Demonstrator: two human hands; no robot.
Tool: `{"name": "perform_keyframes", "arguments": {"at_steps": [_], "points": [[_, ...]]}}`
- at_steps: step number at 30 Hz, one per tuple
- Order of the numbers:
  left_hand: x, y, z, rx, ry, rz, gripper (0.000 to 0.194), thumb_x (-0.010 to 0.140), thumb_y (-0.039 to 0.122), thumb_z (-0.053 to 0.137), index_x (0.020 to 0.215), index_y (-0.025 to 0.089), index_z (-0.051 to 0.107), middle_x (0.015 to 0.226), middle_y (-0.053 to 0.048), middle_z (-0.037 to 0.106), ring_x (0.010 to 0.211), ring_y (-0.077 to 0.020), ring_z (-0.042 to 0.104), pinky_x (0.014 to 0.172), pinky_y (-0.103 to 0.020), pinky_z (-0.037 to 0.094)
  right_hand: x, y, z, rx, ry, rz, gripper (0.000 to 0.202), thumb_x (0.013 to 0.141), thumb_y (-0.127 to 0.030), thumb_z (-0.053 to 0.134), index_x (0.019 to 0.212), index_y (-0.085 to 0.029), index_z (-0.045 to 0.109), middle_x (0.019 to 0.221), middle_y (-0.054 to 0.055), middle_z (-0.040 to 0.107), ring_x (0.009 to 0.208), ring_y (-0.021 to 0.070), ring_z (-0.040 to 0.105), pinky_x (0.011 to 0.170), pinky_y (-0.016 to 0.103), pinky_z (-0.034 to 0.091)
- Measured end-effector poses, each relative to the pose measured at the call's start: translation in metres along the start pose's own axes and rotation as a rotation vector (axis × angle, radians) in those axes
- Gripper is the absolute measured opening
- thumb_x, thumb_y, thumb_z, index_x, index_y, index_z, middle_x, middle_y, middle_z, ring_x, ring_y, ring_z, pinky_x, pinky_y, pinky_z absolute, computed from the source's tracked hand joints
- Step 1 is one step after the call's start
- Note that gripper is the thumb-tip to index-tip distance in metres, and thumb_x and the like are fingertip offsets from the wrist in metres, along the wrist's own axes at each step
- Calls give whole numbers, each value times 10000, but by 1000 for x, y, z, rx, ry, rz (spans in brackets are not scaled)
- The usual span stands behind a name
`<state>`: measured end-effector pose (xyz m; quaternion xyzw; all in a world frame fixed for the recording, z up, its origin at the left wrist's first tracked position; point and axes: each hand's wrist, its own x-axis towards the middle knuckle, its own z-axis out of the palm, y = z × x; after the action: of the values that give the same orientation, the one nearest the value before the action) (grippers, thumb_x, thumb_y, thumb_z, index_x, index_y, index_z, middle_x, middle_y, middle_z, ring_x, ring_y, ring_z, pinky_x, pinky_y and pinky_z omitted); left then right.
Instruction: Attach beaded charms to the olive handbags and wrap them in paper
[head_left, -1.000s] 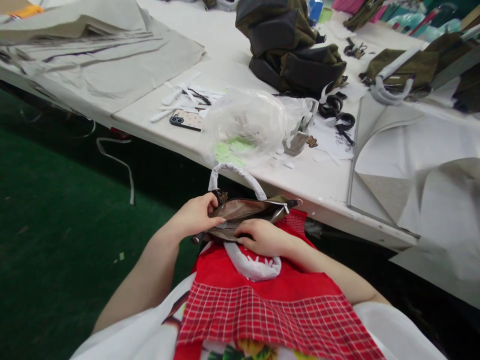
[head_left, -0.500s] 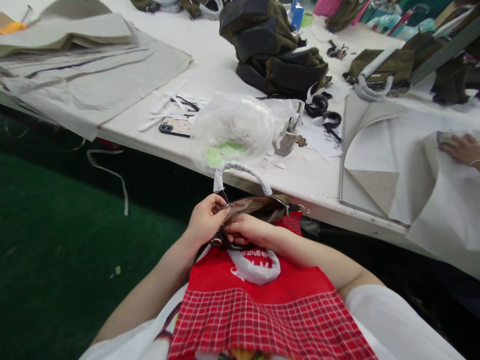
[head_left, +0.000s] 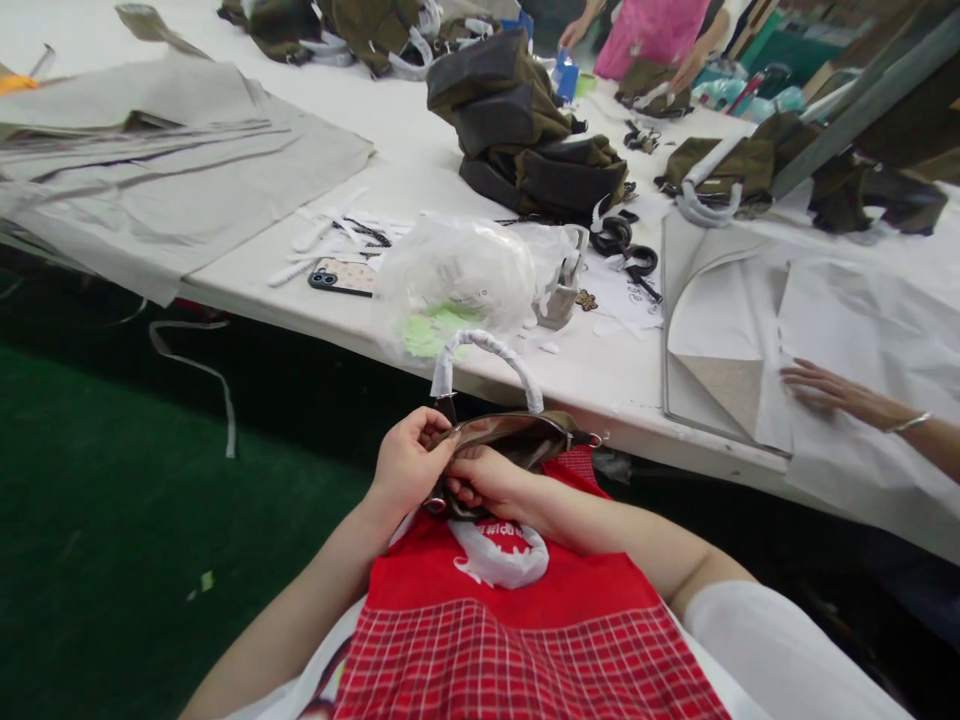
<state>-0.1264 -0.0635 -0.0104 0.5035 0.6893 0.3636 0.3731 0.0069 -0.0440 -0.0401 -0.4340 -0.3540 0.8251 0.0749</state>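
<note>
An olive-brown handbag (head_left: 551, 428) rests on my lap against the red apron, its top open and a tan lining showing. Its two handles are wrapped in white paper; the far handle (head_left: 491, 343) stands up in an arch, the near one (head_left: 514, 568) hangs down over the apron. My left hand (head_left: 415, 455) pinches the bag's rim at the left end of the opening. Just inside the opening, my right hand (head_left: 480, 478) is closed with its fingers curled near the same end. Whatever those fingers grip is hidden.
On the white table (head_left: 600, 370) lie a clear plastic bag (head_left: 457, 275), a phone (head_left: 341, 277), black straps (head_left: 626, 240) and stacked olive-black bags (head_left: 525, 130). Grey sheets (head_left: 180, 170) cover the left. At right, a co-worker's hand (head_left: 844, 392) touches white paper; another person in pink (head_left: 652, 35) stands behind.
My view has tilted up slightly, bringing the far person into sight. The co-worker's hand at right has moved down and left over the paper. My hands stay at the bag's left end.
</note>
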Motion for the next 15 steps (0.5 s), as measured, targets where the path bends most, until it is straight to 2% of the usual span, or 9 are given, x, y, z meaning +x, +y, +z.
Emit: {"name": "perform_keyframes", "arguments": {"at_steps": [3, 5, 7, 11, 15], "points": [[1, -2, 0, 17, -4, 21, 97, 732, 274, 649, 773, 199, 602, 646, 24, 615, 557, -126, 570, 536, -231, 453, -7, -6, 0, -525, 68, -184, 199, 878, -209, 473, 721, -157, 584, 555, -9, 585, 419, 90, 471, 443, 203, 369], [2, -3, -2, 10, -19, 25, 102, 731, 282, 652, 768, 199, 604, 637, 23, 614, 558, -129, 574, 534, -232, 454, -14, -12, 1, -935, 184, -335, 197, 885, -209, 468, 826, -155, 648, 740, 56, 690, 602, 150, 606, 596, 253, 457], [3, -4, -4, -8, -49, 12, 122, 727, 299, 661, 765, 198, 604, 631, 22, 618, 554, -131, 576, 520, -229, 449, -21, -19, 0, -1246, 299, -416, 242, 904, -240, 456, 898, -163, 684, 904, 99, 723, 779, 204, 657, 722, 295, 478], [10, -5, -12, -33, -87, -32, 155, 709, 323, 677, 746, 191, 605, 626, 22, 625, 535, -121, 561, 495, -219, 426, -22, -29, -15, -1513, 424, -273, 325, 937, -282, 411, 952, -174, 717, 948, 117, 734, 845, 239, 677, 770, 317, 487], [40, -12, -16, -131, -57, -118, 199, 633, 322, 713, 720, 183, 601, 606, 33, 608, 520, -108, 531, 479, -212, 396, -5, -49, -41, -1603, 452, -168, 331, 938, -291, 421, 998, -175, 724, 1013, 125, 729, 915, 251, 673, 812, 324, 488]]}}
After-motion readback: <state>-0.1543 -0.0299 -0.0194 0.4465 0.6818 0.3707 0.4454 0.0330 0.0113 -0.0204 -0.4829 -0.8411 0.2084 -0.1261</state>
